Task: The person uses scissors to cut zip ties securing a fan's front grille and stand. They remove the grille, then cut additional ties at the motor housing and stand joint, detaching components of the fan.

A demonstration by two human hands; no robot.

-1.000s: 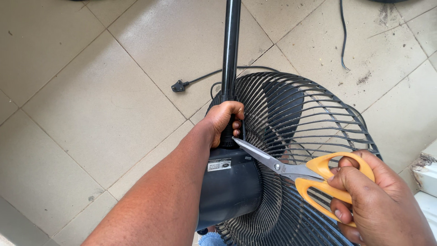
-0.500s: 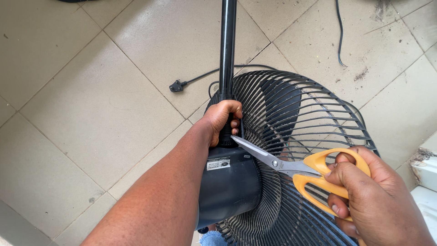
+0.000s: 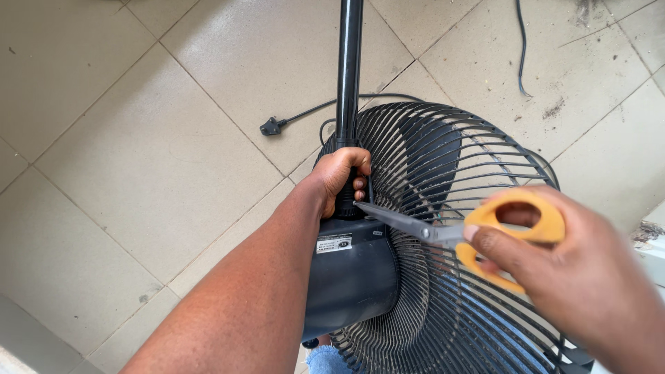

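A black standing fan lies under me, its wire grille [image 3: 457, 166] dusty and its dark motor housing [image 3: 350, 277] at the bottom centre. My left hand [image 3: 341, 177] grips the fan's neck where the black pole [image 3: 348, 69] joins the housing. My right hand [image 3: 568, 270] holds yellow-handled scissors [image 3: 450, 232], fingers through the loops. The closed steel blades point left, their tip touching or almost touching the neck just beside my left fingers.
The floor is beige tile with grime at the upper right. The fan's black cord and plug [image 3: 271, 126] lie on the floor left of the pole. Another black cable [image 3: 521, 48] trails at the top right. A pale object [image 3: 651, 253] sits at the right edge.
The scissors' blades have closed and their tip has moved up to the neck by my left fingers. My right hand has rolled over the handles. My left hand keeps its grip.
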